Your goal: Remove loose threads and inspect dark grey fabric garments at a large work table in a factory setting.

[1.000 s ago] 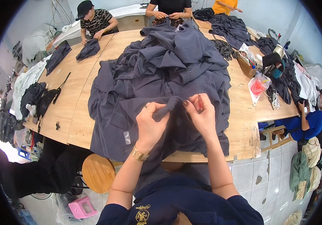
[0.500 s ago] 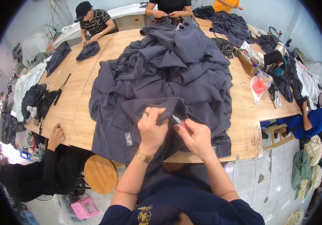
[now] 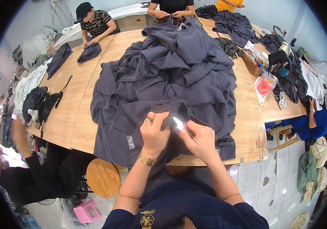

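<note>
A dark grey garment (image 3: pixel 148 114) lies at the near edge of a large heap of like garments (image 3: pixel 163 72). My left hand (image 3: pixel 155 131) is closed on it, pinching the cloth by its gathered elastic edge (image 3: pixel 171 108). Just to the right, my right hand (image 3: pixel 197 139) grips small thread snips (image 3: pixel 178 123). Their bright metal blades point up and left toward the elastic edge, with a bit of reddish handle showing between my fingers. Whether the blades touch the cloth I cannot tell. A pale label (image 3: pixel 130 142) shows on the garment left of my left wrist.
The heap covers most of the wooden table (image 3: pixel 247 126). A round stool (image 3: pixel 103 177) and a pink plastic stool (image 3: pixel 88 211) stand below at left. A person in black sits close on my left; others work around the table. A red-filled bag (image 3: pixel 265 84) lies right.
The snips' blades have tilted slightly and now catch bright light. My left hand keeps its hold on the cloth. The neighbour's hand at left has lifted away from the table edge, blurred.
</note>
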A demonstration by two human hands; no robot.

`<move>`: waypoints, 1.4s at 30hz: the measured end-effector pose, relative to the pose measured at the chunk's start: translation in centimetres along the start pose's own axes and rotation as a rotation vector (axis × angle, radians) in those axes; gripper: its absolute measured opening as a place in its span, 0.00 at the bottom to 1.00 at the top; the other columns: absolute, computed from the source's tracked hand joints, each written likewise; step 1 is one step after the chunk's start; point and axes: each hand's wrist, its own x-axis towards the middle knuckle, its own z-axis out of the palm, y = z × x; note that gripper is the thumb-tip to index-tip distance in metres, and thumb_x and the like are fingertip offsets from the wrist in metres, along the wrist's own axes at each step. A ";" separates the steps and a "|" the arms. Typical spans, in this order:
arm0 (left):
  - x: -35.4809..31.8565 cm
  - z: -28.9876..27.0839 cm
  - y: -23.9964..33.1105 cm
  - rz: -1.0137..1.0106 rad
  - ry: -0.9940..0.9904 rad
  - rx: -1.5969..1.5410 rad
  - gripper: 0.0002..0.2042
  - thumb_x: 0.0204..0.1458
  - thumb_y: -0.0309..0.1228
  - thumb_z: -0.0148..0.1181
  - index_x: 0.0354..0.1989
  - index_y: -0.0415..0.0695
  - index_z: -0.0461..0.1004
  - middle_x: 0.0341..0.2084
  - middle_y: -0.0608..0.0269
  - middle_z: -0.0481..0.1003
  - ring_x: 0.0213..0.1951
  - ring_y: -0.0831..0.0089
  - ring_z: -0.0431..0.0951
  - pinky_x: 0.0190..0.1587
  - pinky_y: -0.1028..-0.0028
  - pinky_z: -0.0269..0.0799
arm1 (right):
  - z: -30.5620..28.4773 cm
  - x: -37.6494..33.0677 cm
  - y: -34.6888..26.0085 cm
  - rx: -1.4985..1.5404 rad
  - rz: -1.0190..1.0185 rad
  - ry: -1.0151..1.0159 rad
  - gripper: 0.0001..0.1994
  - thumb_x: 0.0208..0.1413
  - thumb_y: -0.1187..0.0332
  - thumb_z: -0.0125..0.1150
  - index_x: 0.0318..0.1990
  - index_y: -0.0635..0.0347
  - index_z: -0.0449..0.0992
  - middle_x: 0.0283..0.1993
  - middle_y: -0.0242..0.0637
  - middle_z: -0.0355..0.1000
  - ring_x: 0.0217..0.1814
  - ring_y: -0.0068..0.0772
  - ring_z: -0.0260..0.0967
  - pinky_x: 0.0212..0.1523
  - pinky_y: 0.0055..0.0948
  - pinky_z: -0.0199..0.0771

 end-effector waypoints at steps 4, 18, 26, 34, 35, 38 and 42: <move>-0.2 -0.2 0.0 0.018 -0.006 0.011 0.15 0.31 0.14 0.62 0.32 0.42 0.75 0.24 0.61 0.74 0.26 0.63 0.73 0.30 0.70 0.70 | -0.2 0.0 -0.5 -0.061 -0.026 0.012 0.20 0.52 0.53 0.61 0.18 0.57 0.66 0.15 0.35 0.65 0.14 0.38 0.64 0.17 0.32 0.60; 2.9 -3.3 -7.3 -0.504 -0.293 -0.149 0.30 0.32 0.38 0.75 0.48 0.44 0.72 0.42 0.51 0.73 0.47 0.60 0.74 0.50 0.68 0.68 | 2.3 1.0 4.3 0.231 0.170 0.028 0.21 0.55 0.59 0.60 0.22 0.67 0.63 0.18 0.42 0.57 0.18 0.33 0.53 0.22 0.30 0.55; -5.1 -5.6 -6.7 -0.581 -0.004 -0.055 0.27 0.30 0.40 0.76 0.37 0.42 0.69 0.31 0.60 0.71 0.35 0.65 0.71 0.38 0.69 0.68 | 3.2 0.6 4.9 0.326 0.079 0.031 0.17 0.57 0.60 0.59 0.28 0.68 0.69 0.22 0.39 0.61 0.22 0.30 0.56 0.25 0.26 0.58; -12.3 -2.5 -1.9 -0.397 -0.286 0.360 0.23 0.34 0.36 0.71 0.40 0.41 0.71 0.38 0.53 0.71 0.43 0.56 0.68 0.47 0.61 0.62 | 3.5 0.4 4.2 0.470 0.038 0.078 0.14 0.57 0.62 0.59 0.35 0.69 0.74 0.28 0.35 0.70 0.28 0.22 0.64 0.31 0.20 0.63; -12.6 -2.3 -2.3 -0.398 -0.281 0.363 0.23 0.34 0.36 0.71 0.40 0.41 0.71 0.38 0.53 0.71 0.43 0.56 0.68 0.47 0.61 0.62 | 3.3 0.4 3.7 0.552 0.047 0.063 0.13 0.57 0.64 0.58 0.36 0.68 0.75 0.29 0.34 0.71 0.29 0.21 0.65 0.32 0.18 0.63; -12.3 -2.7 -3.1 -0.519 0.012 0.076 0.18 0.36 0.26 0.66 0.40 0.40 0.71 0.35 0.51 0.72 0.40 0.53 0.71 0.42 0.62 0.66 | 2.4 1.1 1.4 0.677 0.021 -0.013 0.15 0.60 0.62 0.54 0.38 0.69 0.73 0.35 0.36 0.73 0.33 0.21 0.68 0.34 0.18 0.65; -7.5 -6.0 -1.7 -0.359 0.054 0.137 0.14 0.35 0.19 0.63 0.33 0.41 0.72 0.27 0.55 0.72 0.28 0.55 0.74 0.28 0.68 0.69 | 2.2 2.5 -2.9 0.793 -0.096 -0.193 0.24 0.59 0.51 0.53 0.37 0.71 0.71 0.42 0.43 0.73 0.35 0.24 0.70 0.34 0.20 0.66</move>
